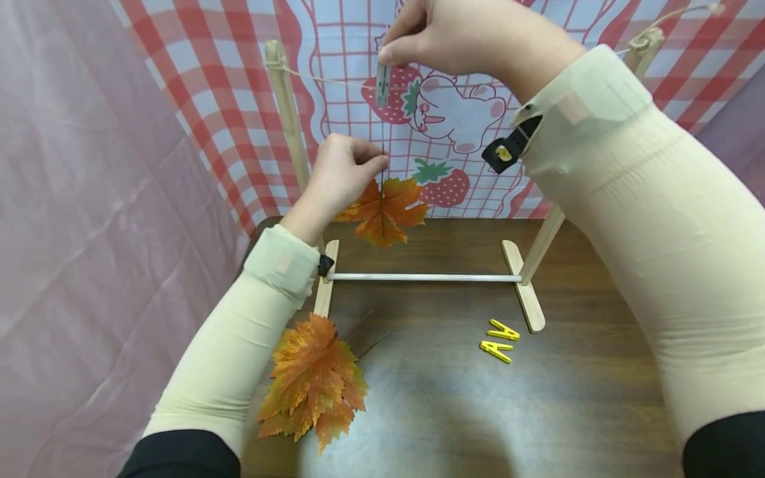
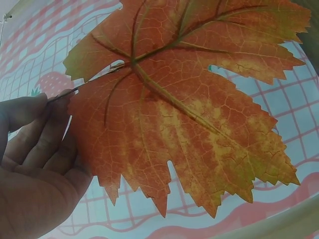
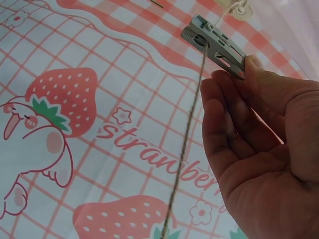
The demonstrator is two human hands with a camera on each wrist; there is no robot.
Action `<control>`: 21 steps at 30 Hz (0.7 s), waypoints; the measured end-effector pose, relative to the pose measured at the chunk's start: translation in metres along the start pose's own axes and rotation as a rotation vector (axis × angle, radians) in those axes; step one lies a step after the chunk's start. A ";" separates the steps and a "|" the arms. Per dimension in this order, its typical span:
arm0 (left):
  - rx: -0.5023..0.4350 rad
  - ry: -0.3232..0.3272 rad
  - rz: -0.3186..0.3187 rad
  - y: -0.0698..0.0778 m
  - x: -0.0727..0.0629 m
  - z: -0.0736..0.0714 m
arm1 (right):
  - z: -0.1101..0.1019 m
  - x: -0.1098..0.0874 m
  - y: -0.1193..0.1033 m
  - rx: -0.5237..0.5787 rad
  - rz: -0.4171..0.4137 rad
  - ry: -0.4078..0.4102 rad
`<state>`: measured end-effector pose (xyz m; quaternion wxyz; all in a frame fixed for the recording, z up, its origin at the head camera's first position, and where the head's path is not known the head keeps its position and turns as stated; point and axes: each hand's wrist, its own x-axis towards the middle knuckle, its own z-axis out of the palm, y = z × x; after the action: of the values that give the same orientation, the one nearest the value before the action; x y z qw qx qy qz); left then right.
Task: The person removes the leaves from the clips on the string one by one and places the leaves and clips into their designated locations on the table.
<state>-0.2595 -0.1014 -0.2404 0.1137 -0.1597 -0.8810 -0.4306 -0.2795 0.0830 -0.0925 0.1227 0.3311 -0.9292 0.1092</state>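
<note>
My left hand [image 1: 342, 171] pinches the thin stem of an orange artificial maple leaf [image 1: 387, 214] between thumb and fingertips. The leaf hangs below that hand, and its veined face fills much of the left wrist view [image 2: 199, 114]. Higher up, my right hand [image 1: 457, 34] pinches a grey clothespin [image 3: 215, 46] by one end. The clothespin's other end sits on the twine [image 3: 188, 127], which runs in at its mouth. In the head view the leaf's stem rises toward the clothespin's lower end.
A wooden frame with two posts [image 1: 288, 119] and a white crossbar [image 1: 424, 277] carries the twine. More maple leaves [image 1: 317, 378] lie at the front left of the brown table [image 1: 442, 411]. Two yellow clothespins [image 1: 497, 352] lie at the right. A strawberry-patterned cloth [image 1: 352, 40] hangs behind.
</note>
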 end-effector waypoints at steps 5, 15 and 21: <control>-0.004 0.009 0.028 -0.001 -0.001 0.002 | -0.005 0.000 -0.002 -0.047 -0.020 0.017; 0.007 -0.001 0.023 -0.003 -0.004 0.002 | -0.012 -0.001 0.003 -0.044 -0.039 0.031; 0.012 -0.020 0.026 -0.003 -0.009 0.003 | -0.018 -0.007 0.008 -0.036 -0.088 0.096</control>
<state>-0.2525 -0.1027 -0.2478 0.1114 -0.1745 -0.8824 -0.4224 -0.2767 0.0984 -0.0781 0.1778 0.3635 -0.9087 0.1027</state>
